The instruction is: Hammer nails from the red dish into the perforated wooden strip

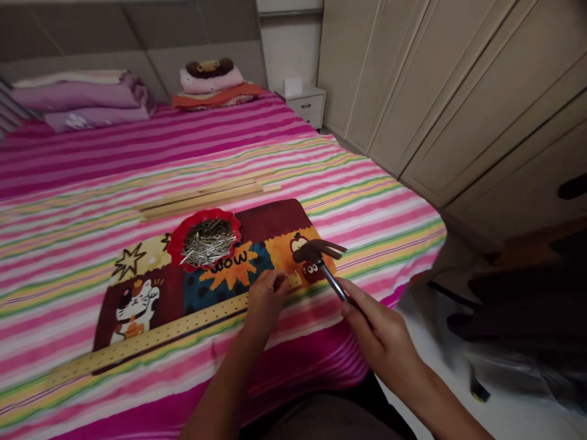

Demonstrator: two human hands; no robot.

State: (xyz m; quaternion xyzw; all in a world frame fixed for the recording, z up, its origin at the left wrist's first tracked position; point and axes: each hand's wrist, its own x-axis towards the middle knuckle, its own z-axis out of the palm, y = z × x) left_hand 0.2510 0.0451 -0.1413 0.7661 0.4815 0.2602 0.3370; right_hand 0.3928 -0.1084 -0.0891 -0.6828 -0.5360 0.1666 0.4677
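Within the curled fingers of the right hand (383,333) sits the handle of a hammer (331,276), grasped with its head ahead of those fingertips and to their left, raised in front of the right end of a patterned mat (273,220). To the left of that grip, the left hand (265,305) has its thumb and fingers drawn together over a wooden strip (183,330) dotted with holes; whether they pinch something small, I cannot tell. The strip runs leftward from beneath those fingers along the mat's near edge and past its corner, and a short stretch shows just right of the fingertips. Ahead of the left fingers and to their left, a red bowl (176,244) heaped with nails (208,244) rests on the mat, apart from them. Farther beyond, past the bowl, more wooden strips (197,199) lie together on the striped sheet (376,205).
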